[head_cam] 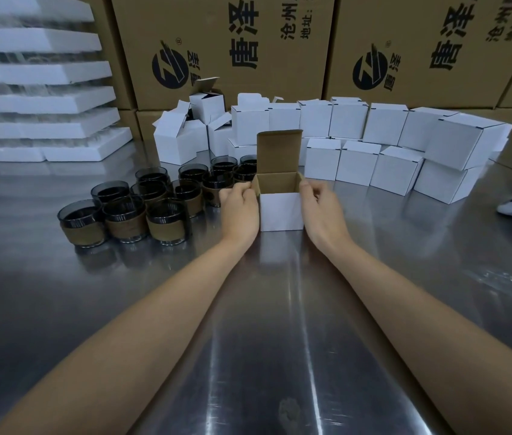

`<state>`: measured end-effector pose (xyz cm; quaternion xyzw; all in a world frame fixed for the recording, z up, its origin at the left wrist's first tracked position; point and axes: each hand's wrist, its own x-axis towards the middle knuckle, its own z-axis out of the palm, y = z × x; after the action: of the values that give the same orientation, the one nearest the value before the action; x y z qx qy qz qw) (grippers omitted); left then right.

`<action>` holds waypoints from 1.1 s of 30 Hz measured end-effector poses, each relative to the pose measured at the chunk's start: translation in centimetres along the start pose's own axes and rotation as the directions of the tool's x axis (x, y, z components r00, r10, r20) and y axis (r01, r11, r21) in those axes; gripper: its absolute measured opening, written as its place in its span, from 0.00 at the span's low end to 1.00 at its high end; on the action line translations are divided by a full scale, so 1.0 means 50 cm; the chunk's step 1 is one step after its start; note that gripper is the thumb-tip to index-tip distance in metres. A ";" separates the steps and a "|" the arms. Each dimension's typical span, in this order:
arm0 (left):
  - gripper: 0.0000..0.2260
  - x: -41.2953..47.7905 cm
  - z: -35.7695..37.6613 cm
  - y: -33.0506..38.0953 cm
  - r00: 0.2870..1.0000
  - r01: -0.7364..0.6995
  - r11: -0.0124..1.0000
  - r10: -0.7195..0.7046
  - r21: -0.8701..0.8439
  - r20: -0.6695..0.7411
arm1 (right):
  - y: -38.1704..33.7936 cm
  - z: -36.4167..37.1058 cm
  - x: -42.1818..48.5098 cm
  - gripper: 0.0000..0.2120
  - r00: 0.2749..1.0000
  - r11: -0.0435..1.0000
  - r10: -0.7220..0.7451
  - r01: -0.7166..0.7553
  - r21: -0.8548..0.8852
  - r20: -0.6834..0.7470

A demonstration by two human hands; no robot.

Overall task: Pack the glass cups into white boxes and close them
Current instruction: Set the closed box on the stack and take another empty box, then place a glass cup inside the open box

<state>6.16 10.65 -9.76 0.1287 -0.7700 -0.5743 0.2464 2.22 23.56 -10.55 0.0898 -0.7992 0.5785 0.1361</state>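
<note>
Glass cups (126,215) with brown sleeves, left on steel worktop (264,309): likely fragile and slick, so grip round the sleeve. Left hand (238,208) pinches the left flap of the open white box (281,211) at centre. Right hand (320,204) pinches the right flap. Box looks light, thin card, crushable.

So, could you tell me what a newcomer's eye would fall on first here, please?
The open white box at centre stands out, its lid flap upright, with the left hand and right hand holding its sides near the top. Next come the dark glass cups with brown sleeves clustered to its left, and the closed white boxes stacked behind and to the right.
</note>
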 end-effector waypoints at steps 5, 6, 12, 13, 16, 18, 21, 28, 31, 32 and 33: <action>0.17 -0.009 0.008 0.002 0.998 -0.020 0.997 0.016 0.071 0.058 | 0.005 -0.001 0.002 0.20 1.000 0.997 -0.024 0.024 0.067 -0.006; 0.17 -0.008 0.007 0.003 0.999 0.000 0.999 -0.003 0.045 0.051 | 0.006 -0.007 0.008 0.22 1.000 0.997 -0.021 0.022 0.070 -0.016; 0.17 0.001 0.011 -0.005 0.998 0.051 0.999 -0.051 -0.015 -0.035 | 0.030 -0.034 0.078 0.15 0.951 0.941 -0.221 0.149 -0.305 -0.217; 0.18 0.003 0.013 -0.006 0.997 0.056 0.998 -0.057 -0.019 -0.048 | 0.032 -0.026 0.088 0.13 0.949 0.918 -0.260 0.185 -0.352 -0.179; 0.19 0.010 0.018 -0.007 0.997 0.049 0.998 -0.051 -0.032 -0.063 | 0.034 0.009 0.115 0.09 0.935 0.863 -0.356 0.326 -0.386 -0.005; 0.19 0.016 0.022 -0.009 0.997 0.039 0.998 -0.041 -0.044 -0.058 | 0.029 0.027 0.133 0.12 0.939 0.887 -0.335 0.341 -0.311 0.076; 0.19 0.022 0.025 -0.016 0.998 0.024 0.998 -0.027 -0.052 -0.057 | 0.040 0.039 0.158 0.18 0.947 0.880 -0.232 0.301 -0.368 0.221; 0.18 0.019 0.023 -0.012 0.998 -0.004 1.000 0.003 -0.019 -0.056 | 0.042 0.024 0.149 0.07 0.950 0.879 -0.292 0.313 -0.359 0.113; 0.19 0.013 0.015 -0.004 0.999 0.006 0.999 -0.008 -0.036 -0.043 | 0.043 0.004 0.123 0.07 0.968 0.927 -0.248 0.249 -0.281 0.040; 0.19 0.010 0.012 -0.002 0.999 0.015 0.999 -0.017 -0.041 -0.043 | 0.045 -0.002 0.113 0.07 0.973 0.940 -0.231 0.229 -0.251 0.022; 0.19 0.009 0.009 -0.001 0.999 0.024 0.999 -0.026 -0.045 -0.047 | 0.047 -0.007 0.101 0.07 0.977 0.953 -0.211 0.207 -0.223 0.006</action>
<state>5.55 10.77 -9.82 0.1465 -0.7493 -0.5912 0.2600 -3.23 24.73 -10.94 0.1531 -0.8435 0.4687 0.2129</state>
